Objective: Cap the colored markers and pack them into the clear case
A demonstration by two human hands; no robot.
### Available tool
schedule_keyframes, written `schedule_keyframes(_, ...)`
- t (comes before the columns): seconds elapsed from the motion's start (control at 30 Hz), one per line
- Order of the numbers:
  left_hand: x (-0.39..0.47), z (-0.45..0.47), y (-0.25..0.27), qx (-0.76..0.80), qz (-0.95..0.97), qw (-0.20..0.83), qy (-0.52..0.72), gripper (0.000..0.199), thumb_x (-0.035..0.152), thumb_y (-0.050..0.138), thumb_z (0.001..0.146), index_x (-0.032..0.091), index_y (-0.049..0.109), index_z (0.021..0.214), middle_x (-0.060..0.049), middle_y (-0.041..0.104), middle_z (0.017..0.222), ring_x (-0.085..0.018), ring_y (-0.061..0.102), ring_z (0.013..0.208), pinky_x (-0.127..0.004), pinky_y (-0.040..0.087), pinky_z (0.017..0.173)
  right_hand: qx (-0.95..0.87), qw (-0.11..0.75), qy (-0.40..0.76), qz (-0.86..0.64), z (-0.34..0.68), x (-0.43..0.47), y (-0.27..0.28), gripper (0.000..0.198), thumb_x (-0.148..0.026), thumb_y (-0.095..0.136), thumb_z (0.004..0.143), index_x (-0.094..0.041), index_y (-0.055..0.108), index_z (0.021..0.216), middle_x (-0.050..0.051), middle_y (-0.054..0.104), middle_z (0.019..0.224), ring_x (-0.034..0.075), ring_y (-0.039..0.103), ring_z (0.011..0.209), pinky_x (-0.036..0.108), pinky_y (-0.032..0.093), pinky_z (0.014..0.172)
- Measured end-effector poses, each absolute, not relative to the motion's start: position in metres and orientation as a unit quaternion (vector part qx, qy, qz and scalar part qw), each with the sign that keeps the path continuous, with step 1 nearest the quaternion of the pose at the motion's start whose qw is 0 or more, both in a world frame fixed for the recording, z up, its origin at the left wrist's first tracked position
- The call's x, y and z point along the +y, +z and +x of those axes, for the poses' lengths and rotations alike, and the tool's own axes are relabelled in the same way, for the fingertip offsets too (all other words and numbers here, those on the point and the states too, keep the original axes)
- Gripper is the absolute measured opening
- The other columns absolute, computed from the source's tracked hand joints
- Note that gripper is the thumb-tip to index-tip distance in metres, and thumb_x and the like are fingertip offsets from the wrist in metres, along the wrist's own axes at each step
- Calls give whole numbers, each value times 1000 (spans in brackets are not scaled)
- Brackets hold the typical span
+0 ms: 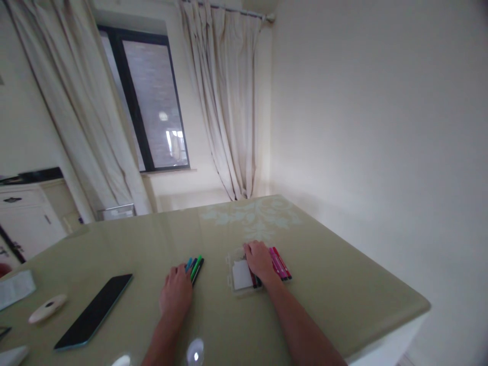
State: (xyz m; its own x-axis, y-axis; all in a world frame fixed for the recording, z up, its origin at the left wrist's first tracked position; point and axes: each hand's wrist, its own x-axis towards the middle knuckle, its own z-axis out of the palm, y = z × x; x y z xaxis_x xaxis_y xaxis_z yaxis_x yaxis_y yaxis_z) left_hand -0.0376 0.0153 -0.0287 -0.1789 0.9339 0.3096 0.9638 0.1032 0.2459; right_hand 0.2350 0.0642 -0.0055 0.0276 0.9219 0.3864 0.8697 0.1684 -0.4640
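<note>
Several markers [196, 266], blue, green and black, stick out beyond the fingers of my left hand [176, 292], which is closed around them at the tabletop. To the right lies a clear plastic case [230, 277] with a white card [242, 275] in its left part. My right hand [260, 260] is over the middle of this case, its fingers curled down. What its fingertips grip is hidden. Dark red and dark green markers [253, 278] show below that hand. Pink and red markers [280, 263] lie side by side at the case's right.
A black tablet [95, 311] lies left of my left hand, with a white oval object [48, 308] and a pale sheet [16, 290] farther left. The glossy green table [335, 290] has its right edge close to the wall. Curtains and a window stand behind.
</note>
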Motion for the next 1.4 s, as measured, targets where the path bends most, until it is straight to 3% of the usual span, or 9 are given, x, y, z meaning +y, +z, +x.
schedule_keyframes(0.23,12,-10,-22,-720,-665,60,-191,42,37,34,105,19,66,126,-14,67,127,-31,60,116,-47,48,98,-715,259,0,-650,227,59,-9,33,-35,50,102,-17,76,92,14,74,104,28,61,105,35,39,87)
schedule_keyframes(0.4,-3,30,-23,-522,-826,-47,-206,51,52,49,100,27,57,144,-10,57,148,-28,52,135,-48,38,115,-718,255,-6,-647,228,59,-9,30,-37,54,101,-18,74,91,13,74,104,28,61,105,34,39,86)
schedule_keyframes(0.53,-13,42,-22,-516,-833,-77,-184,61,62,62,89,30,61,141,-10,48,157,-33,46,142,-52,34,118,-711,268,-7,-650,229,63,-10,29,-38,55,99,-18,72,88,13,74,99,28,61,100,34,39,82)
schedule_keyframes(0.63,-14,41,-20,-524,-828,-73,-185,60,64,61,89,30,63,139,-10,49,156,-33,47,141,-52,36,118,-683,341,10,-646,229,66,-11,24,-38,57,96,-19,67,86,9,73,89,24,61,89,31,38,76)
schedule_keyframes(0.8,-12,39,-21,-524,-828,-68,-190,59,62,61,90,29,63,139,-9,49,156,-32,47,142,-50,37,117,-600,520,118,-596,235,74,-11,45,-51,54,93,-22,49,59,-2,53,55,15,46,57,28,28,58)
schedule_keyframes(0.93,-5,34,-22,-544,-811,-35,-213,48,49,40,103,25,62,139,-9,59,147,-26,51,137,-45,38,116,-542,575,117,-602,251,79,-5,53,-60,39,96,-24,39,57,-3,45,55,15,42,57,28,28,56)
schedule_keyframes(1.03,-1,23,-23,-655,-725,57,-206,46,34,34,104,21,61,139,-11,60,146,-29,51,135,-49,38,113,-492,621,155,-591,257,79,-2,54,-66,36,95,-25,39,59,-3,43,55,16,41,56,28,29,54)
schedule_keyframes(1.13,1,9,-27,-740,-648,94,-154,49,33,39,101,22,54,147,-12,53,154,-34,49,138,-55,36,112,-495,620,186,-579,247,75,-2,54,-67,38,93,-25,40,59,-4,43,54,16,41,54,28,30,53)
schedule_keyframes(1.4,15,-30,-31,-680,-724,6,-120,53,26,27,105,29,40,157,-6,38,164,-24,45,145,-46,37,116,-577,531,306,-541,203,61,-10,54,-67,37,95,-23,48,64,-4,47,56,14,51,51,25,38,51)
